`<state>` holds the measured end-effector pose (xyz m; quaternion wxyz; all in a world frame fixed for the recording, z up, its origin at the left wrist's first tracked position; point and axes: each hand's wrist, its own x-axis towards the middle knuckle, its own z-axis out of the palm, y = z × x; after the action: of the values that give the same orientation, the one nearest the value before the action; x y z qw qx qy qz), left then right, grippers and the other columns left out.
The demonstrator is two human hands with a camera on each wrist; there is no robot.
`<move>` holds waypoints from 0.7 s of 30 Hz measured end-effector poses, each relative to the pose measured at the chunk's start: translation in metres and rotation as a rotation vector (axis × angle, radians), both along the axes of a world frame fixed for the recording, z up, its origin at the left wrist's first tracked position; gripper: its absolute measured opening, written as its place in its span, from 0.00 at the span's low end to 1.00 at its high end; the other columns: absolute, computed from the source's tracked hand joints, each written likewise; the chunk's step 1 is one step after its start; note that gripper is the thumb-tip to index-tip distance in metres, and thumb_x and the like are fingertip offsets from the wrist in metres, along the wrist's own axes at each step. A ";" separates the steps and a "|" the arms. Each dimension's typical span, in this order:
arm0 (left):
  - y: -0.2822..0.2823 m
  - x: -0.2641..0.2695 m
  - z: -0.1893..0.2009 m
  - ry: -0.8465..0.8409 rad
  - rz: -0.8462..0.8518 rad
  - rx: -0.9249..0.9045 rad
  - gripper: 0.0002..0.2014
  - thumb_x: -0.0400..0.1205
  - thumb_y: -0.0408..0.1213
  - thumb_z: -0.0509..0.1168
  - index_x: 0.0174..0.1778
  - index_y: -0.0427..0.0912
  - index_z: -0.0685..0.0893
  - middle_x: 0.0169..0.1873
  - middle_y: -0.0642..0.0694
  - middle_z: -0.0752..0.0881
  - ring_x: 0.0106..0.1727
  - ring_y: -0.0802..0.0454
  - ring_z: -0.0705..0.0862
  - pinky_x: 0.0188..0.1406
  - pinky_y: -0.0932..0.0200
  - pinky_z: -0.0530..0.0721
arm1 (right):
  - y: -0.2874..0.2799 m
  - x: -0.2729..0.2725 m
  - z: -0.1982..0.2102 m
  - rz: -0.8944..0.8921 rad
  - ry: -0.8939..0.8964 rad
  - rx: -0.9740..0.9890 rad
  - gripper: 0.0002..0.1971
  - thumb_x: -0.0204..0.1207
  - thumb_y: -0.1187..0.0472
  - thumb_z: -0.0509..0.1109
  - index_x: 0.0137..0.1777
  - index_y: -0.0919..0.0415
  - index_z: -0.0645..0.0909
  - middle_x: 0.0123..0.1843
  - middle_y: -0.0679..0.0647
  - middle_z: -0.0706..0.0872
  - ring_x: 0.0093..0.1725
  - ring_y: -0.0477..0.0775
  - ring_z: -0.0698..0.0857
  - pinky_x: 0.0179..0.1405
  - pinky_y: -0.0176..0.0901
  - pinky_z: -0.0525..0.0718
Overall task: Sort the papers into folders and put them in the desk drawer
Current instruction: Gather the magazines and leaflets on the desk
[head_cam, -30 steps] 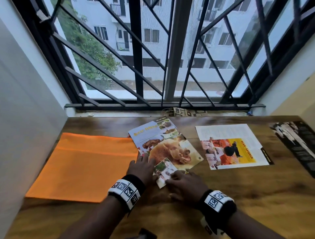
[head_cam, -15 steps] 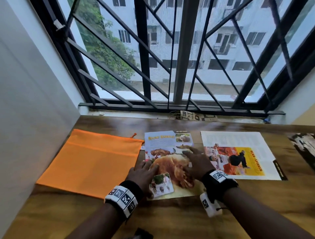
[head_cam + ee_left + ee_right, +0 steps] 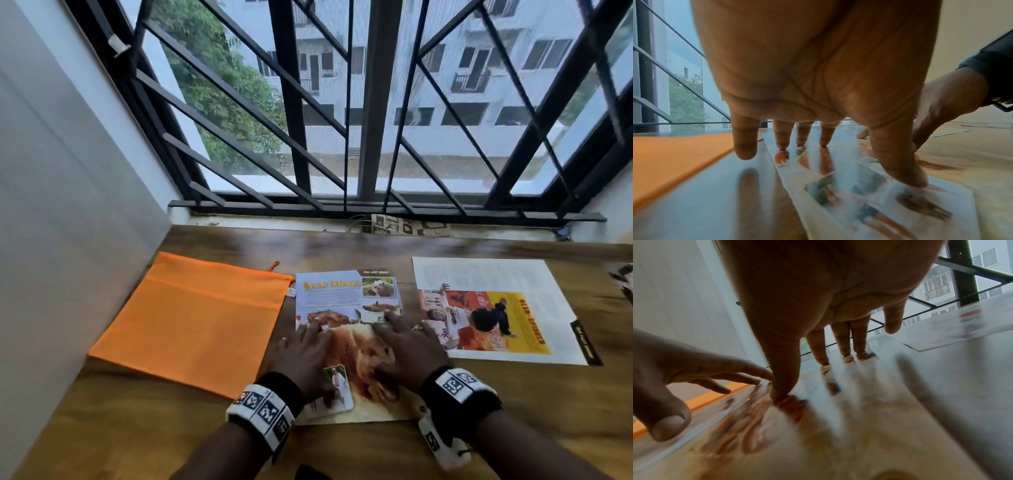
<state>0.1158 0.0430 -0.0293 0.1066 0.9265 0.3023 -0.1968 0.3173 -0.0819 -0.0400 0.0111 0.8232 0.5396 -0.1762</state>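
Note:
A small stack of bear papers lies mid-desk: a "Bear Island" page, a brown bear picture page over its near part, and a small photo card on top. My left hand lies flat with spread fingers on the stack's left side. In the left wrist view its thumb presses the photo card. My right hand lies flat on the stack's right side, its fingertips on the glossy paper. An orange zip folder lies flat to the left.
A sports page with an orange and yellow picture lies right of the stack. A dark printed page shows at the far right edge. A white wall borders the desk on the left, a barred window at the back. A newspaper scrap sits on the sill.
The fanned bear pages have been turned straight into one stack. My right hand left the photo card for the stack's right side; my left hand stays on the left.

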 end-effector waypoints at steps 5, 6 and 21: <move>-0.012 0.009 -0.002 -0.015 0.034 -0.013 0.52 0.75 0.62 0.70 0.86 0.54 0.43 0.88 0.46 0.41 0.88 0.41 0.46 0.82 0.33 0.58 | -0.011 0.003 0.001 -0.009 0.028 0.013 0.43 0.67 0.29 0.66 0.82 0.36 0.57 0.88 0.46 0.51 0.80 0.54 0.70 0.82 0.62 0.52; -0.013 0.011 0.000 -0.019 0.036 -0.011 0.53 0.75 0.63 0.70 0.87 0.54 0.42 0.87 0.46 0.40 0.88 0.42 0.45 0.82 0.34 0.58 | -0.012 0.003 0.000 -0.006 0.035 0.016 0.42 0.67 0.30 0.66 0.82 0.36 0.57 0.88 0.46 0.51 0.80 0.54 0.69 0.82 0.62 0.53; -0.041 0.076 0.017 -0.127 -0.148 0.012 0.39 0.82 0.59 0.62 0.86 0.50 0.54 0.88 0.44 0.47 0.88 0.40 0.49 0.82 0.33 0.61 | -0.049 0.084 0.012 -0.277 0.005 0.013 0.35 0.70 0.36 0.68 0.79 0.34 0.65 0.85 0.45 0.62 0.84 0.54 0.60 0.79 0.72 0.57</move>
<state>0.1920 0.0020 -0.0120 0.1053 0.9575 0.2271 -0.1431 0.4010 -0.1310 -0.0283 -0.0199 0.8893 0.4221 -0.1748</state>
